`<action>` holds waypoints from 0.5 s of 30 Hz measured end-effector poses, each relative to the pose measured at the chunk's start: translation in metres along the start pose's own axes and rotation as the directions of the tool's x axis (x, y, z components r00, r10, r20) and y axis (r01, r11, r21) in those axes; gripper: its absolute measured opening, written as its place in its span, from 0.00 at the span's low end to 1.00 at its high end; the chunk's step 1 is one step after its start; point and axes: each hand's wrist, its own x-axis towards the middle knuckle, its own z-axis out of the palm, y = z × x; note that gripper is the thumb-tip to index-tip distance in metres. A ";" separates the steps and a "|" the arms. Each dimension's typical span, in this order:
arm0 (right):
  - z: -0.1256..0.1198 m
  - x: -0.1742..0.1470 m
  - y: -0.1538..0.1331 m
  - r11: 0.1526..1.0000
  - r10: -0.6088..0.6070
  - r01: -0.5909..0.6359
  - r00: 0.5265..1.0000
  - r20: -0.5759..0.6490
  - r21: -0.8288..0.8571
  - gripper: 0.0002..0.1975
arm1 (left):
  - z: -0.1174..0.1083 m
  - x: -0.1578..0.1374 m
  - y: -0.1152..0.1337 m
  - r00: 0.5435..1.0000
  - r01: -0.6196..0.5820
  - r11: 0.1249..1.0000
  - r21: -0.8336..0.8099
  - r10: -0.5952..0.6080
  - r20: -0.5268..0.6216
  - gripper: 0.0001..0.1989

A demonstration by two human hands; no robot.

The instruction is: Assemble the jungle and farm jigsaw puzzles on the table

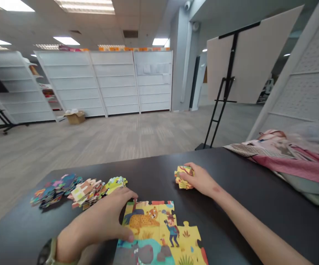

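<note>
One part-joined puzzle (161, 230), near side of counter (154, 176): seemingly light, stiff card, joints apt to part; best steadied flat by its edges. Left hand (108, 213): spread, thumb on left edge, no closed grip. Right hand (202, 180): curled around a small stack (182, 185). Room: between puzzle and stack; counter's far edge beyond.
</note>
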 end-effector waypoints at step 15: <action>0.020 -0.073 -0.076 0.847 -0.516 0.529 0.798 0.311 0.049 0.33 | 0.016 0.010 0.004 0.999 -0.031 0.999 -0.021 0.030 -0.045 0.15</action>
